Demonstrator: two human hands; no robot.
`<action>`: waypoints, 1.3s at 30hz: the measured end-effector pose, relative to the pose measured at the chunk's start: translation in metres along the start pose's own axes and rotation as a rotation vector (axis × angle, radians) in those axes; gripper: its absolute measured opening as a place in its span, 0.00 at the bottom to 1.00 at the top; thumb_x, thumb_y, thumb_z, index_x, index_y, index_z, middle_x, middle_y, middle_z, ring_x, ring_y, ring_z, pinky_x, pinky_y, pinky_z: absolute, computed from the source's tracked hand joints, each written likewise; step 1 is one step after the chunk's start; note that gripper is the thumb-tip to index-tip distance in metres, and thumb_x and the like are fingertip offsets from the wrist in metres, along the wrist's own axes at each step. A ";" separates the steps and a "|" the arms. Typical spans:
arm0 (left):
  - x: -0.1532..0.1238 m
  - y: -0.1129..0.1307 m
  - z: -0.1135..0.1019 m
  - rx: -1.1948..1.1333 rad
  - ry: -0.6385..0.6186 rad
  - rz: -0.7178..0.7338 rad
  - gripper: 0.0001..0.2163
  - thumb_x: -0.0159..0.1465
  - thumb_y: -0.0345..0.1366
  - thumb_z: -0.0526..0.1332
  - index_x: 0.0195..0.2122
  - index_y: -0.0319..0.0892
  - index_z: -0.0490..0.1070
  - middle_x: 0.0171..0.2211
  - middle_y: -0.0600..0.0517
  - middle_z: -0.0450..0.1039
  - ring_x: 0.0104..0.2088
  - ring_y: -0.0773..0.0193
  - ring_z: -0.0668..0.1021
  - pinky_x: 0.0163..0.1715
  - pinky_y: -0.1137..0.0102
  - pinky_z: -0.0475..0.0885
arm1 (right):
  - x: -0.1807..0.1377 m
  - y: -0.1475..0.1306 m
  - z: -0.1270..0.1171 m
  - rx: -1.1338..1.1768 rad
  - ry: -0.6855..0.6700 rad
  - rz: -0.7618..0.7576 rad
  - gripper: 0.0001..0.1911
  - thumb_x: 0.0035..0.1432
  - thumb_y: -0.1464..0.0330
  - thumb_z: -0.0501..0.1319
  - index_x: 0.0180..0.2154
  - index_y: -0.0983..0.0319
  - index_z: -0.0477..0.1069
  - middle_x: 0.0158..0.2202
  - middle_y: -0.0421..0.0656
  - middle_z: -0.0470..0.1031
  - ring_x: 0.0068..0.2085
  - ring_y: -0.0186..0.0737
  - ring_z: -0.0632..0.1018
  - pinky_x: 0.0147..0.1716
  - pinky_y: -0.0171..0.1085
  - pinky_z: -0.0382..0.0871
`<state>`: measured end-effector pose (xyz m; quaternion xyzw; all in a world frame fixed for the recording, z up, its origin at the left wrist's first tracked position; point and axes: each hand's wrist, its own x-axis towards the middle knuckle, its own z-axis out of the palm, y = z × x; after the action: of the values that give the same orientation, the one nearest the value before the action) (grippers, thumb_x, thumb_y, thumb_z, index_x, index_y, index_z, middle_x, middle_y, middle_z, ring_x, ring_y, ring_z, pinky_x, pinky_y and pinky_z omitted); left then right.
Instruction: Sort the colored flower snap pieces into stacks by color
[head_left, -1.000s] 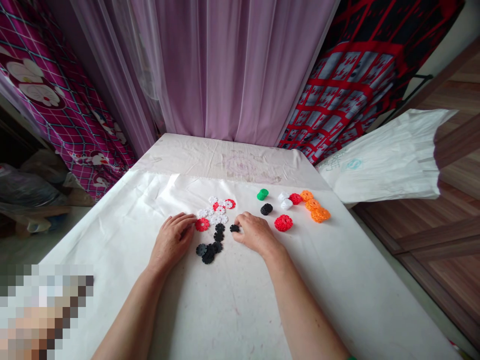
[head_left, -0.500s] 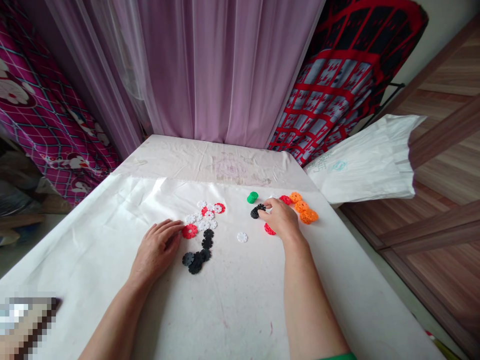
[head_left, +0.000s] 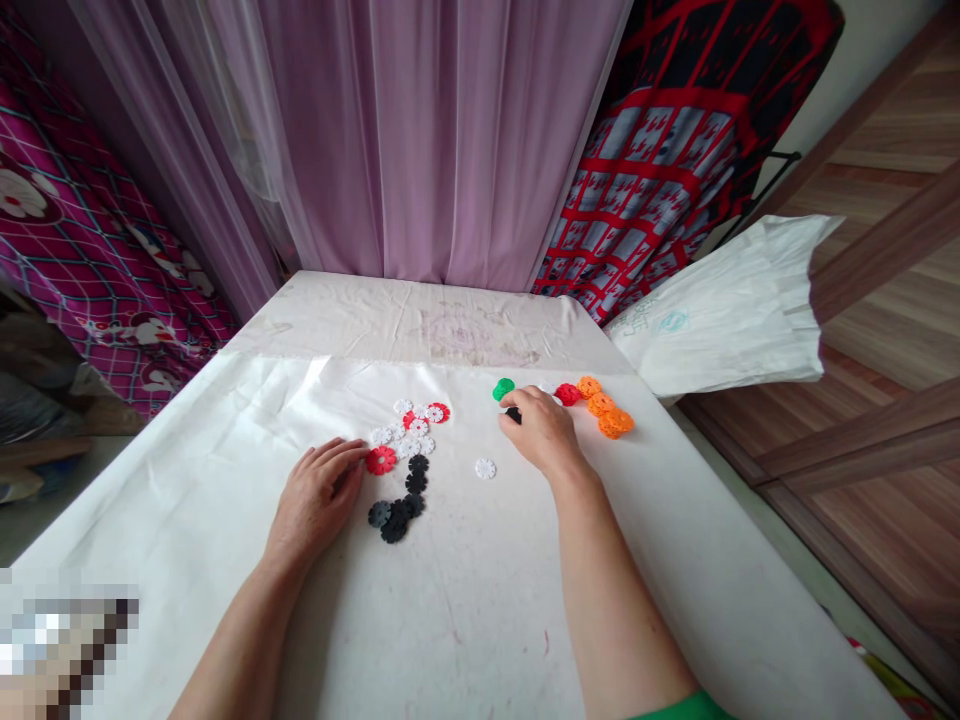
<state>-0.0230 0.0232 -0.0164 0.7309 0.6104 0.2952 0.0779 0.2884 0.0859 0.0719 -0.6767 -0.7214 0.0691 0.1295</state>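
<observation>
My left hand (head_left: 319, 490) lies on the white cloth with fingers stretched out, its fingertips beside a red notched disc (head_left: 381, 460). White notched discs (head_left: 410, 445) and more red ones spread to the right of it, and below them runs a curved row of black notched discs (head_left: 394, 521). At the right, my right hand (head_left: 544, 430) has its thumb and fingers closed around black discs (head_left: 514, 413), mostly covered by the fingers. A green disc pile (head_left: 503, 389) sits just beyond that hand. Between the hands lies a single white disc (head_left: 486, 468).
Orange discs (head_left: 615, 423) and red discs (head_left: 568, 394) lie right of my right hand. A white bag (head_left: 727, 310) stands at the table's right edge. Purple curtains (head_left: 435, 140) hang behind the table (head_left: 465, 620). A pixelated object (head_left: 60, 640) is at lower left.
My right hand has shifted slightly left and its fingers now cover most of the black discs. The view has moved a little; my left hand stays in place.
</observation>
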 end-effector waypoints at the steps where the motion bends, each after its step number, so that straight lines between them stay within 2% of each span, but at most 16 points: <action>1: 0.000 0.000 0.000 -0.001 0.007 0.002 0.19 0.69 0.46 0.50 0.48 0.49 0.80 0.52 0.48 0.81 0.57 0.50 0.77 0.60 0.51 0.69 | -0.003 -0.009 0.001 0.024 -0.030 -0.041 0.11 0.63 0.71 0.59 0.44 0.57 0.78 0.49 0.44 0.77 0.49 0.42 0.77 0.47 0.37 0.67; 4: 0.000 0.000 0.001 -0.003 0.017 0.019 0.19 0.70 0.45 0.50 0.48 0.48 0.79 0.52 0.47 0.81 0.57 0.50 0.77 0.59 0.52 0.70 | -0.012 -0.041 0.011 0.108 -0.193 -0.233 0.13 0.64 0.73 0.58 0.44 0.55 0.79 0.48 0.41 0.78 0.47 0.38 0.77 0.47 0.35 0.66; 6: 0.000 0.001 0.001 0.002 0.014 0.020 0.18 0.70 0.44 0.50 0.48 0.48 0.79 0.52 0.47 0.81 0.57 0.50 0.77 0.59 0.51 0.69 | -0.020 -0.058 0.020 0.128 -0.292 -0.381 0.16 0.64 0.73 0.58 0.48 0.52 0.78 0.49 0.39 0.77 0.49 0.38 0.77 0.47 0.34 0.66; 9: 0.000 0.003 0.000 0.004 0.009 0.011 0.18 0.69 0.44 0.50 0.48 0.48 0.79 0.52 0.47 0.81 0.57 0.50 0.77 0.60 0.49 0.69 | -0.029 -0.073 0.031 0.084 -0.371 -0.500 0.19 0.65 0.72 0.59 0.53 0.49 0.76 0.51 0.40 0.74 0.51 0.38 0.76 0.45 0.35 0.66; 12: 0.000 0.005 -0.001 -0.005 0.009 0.008 0.18 0.69 0.43 0.50 0.47 0.48 0.80 0.51 0.47 0.81 0.56 0.50 0.77 0.59 0.50 0.70 | -0.032 -0.073 0.034 0.027 -0.401 -0.477 0.16 0.65 0.69 0.59 0.52 0.49 0.76 0.51 0.41 0.73 0.49 0.39 0.76 0.44 0.35 0.65; 15: 0.000 0.007 -0.002 -0.006 0.010 0.007 0.18 0.69 0.43 0.51 0.47 0.48 0.80 0.51 0.47 0.81 0.56 0.50 0.77 0.58 0.50 0.70 | -0.030 -0.063 0.030 0.010 -0.424 -0.386 0.15 0.65 0.68 0.60 0.51 0.51 0.76 0.51 0.42 0.73 0.49 0.40 0.76 0.44 0.36 0.64; 18: 0.001 0.007 -0.003 -0.005 0.008 0.008 0.18 0.69 0.42 0.50 0.47 0.47 0.80 0.51 0.47 0.81 0.56 0.50 0.77 0.59 0.50 0.70 | -0.025 -0.049 0.029 0.042 -0.450 -0.327 0.16 0.62 0.70 0.61 0.51 0.52 0.75 0.50 0.41 0.74 0.49 0.40 0.77 0.45 0.36 0.63; 22: 0.001 0.006 -0.003 -0.002 -0.002 0.012 0.18 0.68 0.41 0.51 0.48 0.47 0.79 0.51 0.47 0.81 0.56 0.51 0.77 0.59 0.51 0.70 | -0.023 -0.039 0.032 0.086 -0.435 -0.323 0.18 0.61 0.72 0.60 0.52 0.51 0.75 0.49 0.40 0.75 0.48 0.39 0.77 0.45 0.35 0.63; 32: 0.001 0.006 -0.002 -0.009 0.003 0.026 0.17 0.68 0.41 0.51 0.47 0.48 0.79 0.52 0.48 0.81 0.56 0.52 0.77 0.58 0.52 0.70 | -0.030 -0.052 0.030 0.097 -0.438 -0.401 0.20 0.63 0.68 0.61 0.56 0.49 0.74 0.49 0.40 0.75 0.47 0.39 0.77 0.44 0.34 0.63; 35: 0.001 0.007 -0.003 -0.016 0.002 0.023 0.17 0.68 0.41 0.51 0.47 0.48 0.79 0.51 0.47 0.81 0.56 0.51 0.77 0.58 0.51 0.71 | -0.034 -0.059 0.028 0.067 -0.468 -0.420 0.18 0.62 0.65 0.63 0.54 0.50 0.75 0.49 0.40 0.76 0.47 0.40 0.78 0.42 0.35 0.63; 39: 0.002 0.007 -0.004 -0.026 -0.005 0.023 0.17 0.68 0.41 0.51 0.47 0.47 0.79 0.51 0.47 0.81 0.56 0.51 0.77 0.57 0.51 0.71 | -0.038 -0.071 0.029 0.010 -0.479 -0.385 0.12 0.61 0.66 0.63 0.48 0.56 0.76 0.48 0.42 0.78 0.47 0.42 0.78 0.41 0.36 0.63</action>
<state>-0.0188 0.0222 -0.0090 0.7376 0.5978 0.3022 0.0853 0.2146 0.0452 0.0599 -0.4913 -0.8461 0.2046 -0.0302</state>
